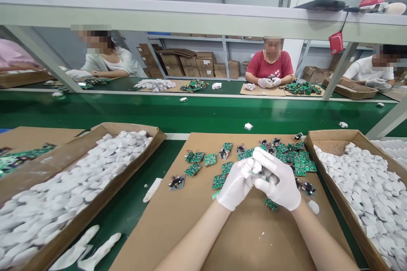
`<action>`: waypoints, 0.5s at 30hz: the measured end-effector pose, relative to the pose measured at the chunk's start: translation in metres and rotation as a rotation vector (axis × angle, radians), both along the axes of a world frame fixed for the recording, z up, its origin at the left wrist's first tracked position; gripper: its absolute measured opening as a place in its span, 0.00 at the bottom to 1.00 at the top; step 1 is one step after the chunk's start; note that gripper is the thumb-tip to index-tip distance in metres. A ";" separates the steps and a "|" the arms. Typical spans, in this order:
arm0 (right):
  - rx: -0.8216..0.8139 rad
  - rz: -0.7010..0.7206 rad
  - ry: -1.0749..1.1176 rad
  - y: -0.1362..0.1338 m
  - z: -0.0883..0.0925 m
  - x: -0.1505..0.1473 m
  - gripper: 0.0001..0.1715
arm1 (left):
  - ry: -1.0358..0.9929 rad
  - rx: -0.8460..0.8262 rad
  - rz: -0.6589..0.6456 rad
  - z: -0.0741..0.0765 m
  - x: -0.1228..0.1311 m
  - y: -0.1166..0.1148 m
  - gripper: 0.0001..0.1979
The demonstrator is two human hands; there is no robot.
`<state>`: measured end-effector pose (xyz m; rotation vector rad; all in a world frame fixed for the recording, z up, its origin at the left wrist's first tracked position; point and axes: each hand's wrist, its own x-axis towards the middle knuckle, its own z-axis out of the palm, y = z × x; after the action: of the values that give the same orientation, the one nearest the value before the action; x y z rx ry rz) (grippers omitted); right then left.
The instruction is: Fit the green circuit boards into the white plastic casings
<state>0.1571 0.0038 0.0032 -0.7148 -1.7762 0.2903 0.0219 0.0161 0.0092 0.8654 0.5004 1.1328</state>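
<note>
My left hand and my right hand, both in white gloves, meet above the cardboard sheet. Their fingers are closed together around something small, mostly hidden by the gloves; I cannot make out what it is. Small green circuit boards lie scattered on the cardboard beyond and beside my hands, some with their components facing up. One circuit board lies just below my right hand. A white rounded piece rests to the right of my right wrist.
Cardboard trays full of white rounded pieces stand at left and right. White gloves lie at lower left. Beyond runs a green conveyor belt carrying white-topped boards. Several co-workers sit across it, beneath an overhead shelf.
</note>
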 end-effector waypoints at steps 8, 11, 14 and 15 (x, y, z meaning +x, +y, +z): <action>0.005 -0.031 0.058 -0.002 0.002 -0.003 0.21 | -0.031 0.017 -0.064 0.000 -0.001 -0.002 0.18; -0.018 0.015 0.053 -0.002 0.002 -0.001 0.28 | -0.053 0.047 -0.077 -0.004 -0.003 -0.001 0.20; -0.016 -0.006 -0.054 0.000 -0.001 0.002 0.29 | -0.056 -0.002 -0.050 -0.005 -0.002 0.000 0.20; -0.003 -0.031 -0.100 0.001 -0.002 0.003 0.26 | -0.052 -0.022 -0.039 -0.005 -0.001 0.001 0.19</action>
<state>0.1604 0.0050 0.0014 -0.7693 -1.8576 0.2400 0.0207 0.0167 0.0042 0.8210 0.4504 1.1096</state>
